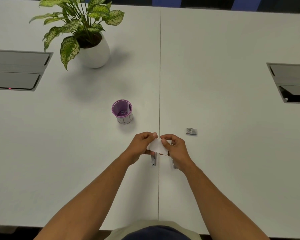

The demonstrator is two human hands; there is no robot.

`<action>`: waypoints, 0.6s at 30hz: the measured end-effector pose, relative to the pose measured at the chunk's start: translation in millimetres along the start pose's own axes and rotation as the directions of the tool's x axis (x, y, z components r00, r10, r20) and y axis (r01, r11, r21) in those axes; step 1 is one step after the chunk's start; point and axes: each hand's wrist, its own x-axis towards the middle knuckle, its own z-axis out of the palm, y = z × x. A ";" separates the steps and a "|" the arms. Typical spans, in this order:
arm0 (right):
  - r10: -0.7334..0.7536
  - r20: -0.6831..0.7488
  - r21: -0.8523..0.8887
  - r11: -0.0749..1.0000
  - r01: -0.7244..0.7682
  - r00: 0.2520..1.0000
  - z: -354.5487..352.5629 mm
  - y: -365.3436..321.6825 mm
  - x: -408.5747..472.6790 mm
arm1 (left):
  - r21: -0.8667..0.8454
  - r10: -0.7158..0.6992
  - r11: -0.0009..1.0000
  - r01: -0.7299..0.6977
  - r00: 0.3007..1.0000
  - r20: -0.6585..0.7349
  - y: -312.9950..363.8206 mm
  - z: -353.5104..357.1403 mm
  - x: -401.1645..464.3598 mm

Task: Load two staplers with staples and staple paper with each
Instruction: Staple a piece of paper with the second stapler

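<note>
white paper (pixel 156 146) (both hands (pixel 140 146)) mid-table (pixel 232 153)

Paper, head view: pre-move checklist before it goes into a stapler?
1. Paper held by both hands: ok, left hand and right hand pinch it at each side.
2. Paper off the table: ok.
3. Two staplers within reach: ok, left stapler and right stapler lie under the hands.
4. Staplers loaded: cannot tell, mostly hidden.
5. Staple box nearby: ok, right of hands.
6. A hand free to press: not ok.
</note>
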 end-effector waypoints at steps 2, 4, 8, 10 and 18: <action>-0.019 0.006 0.011 1.000 0.019 1.000 -0.6 -3.3 -6.2 | -0.024 0.000 1.000 -0.001 1.000 -0.026 -1.1 4.2 -4.1; -0.041 0.011 0.018 0.999 0.041 0.999 -1.4 -5.9 -11.3 | -0.036 0.016 0.999 -0.017 0.999 -0.027 -3.1 7.3 -8.2; -0.032 0.016 0.037 0.999 0.031 0.999 -2.6 -6.8 -17.0 | -0.029 0.055 0.998 -0.057 0.997 -0.057 -5.9 10.8 -14.5; -0.007 -0.005 0.062 0.998 0.007 1.000 -2.9 -6.6 -18.3 | -0.039 0.061 0.997 -0.064 0.996 -0.067 -7.6 12.1 -16.2; 0.035 -0.073 0.032 0.999 -0.033 0.997 -7.5 -0.7 -19.3 | -0.100 0.019 0.995 -0.030 0.994 -0.111 -14.2 18.4 -17.8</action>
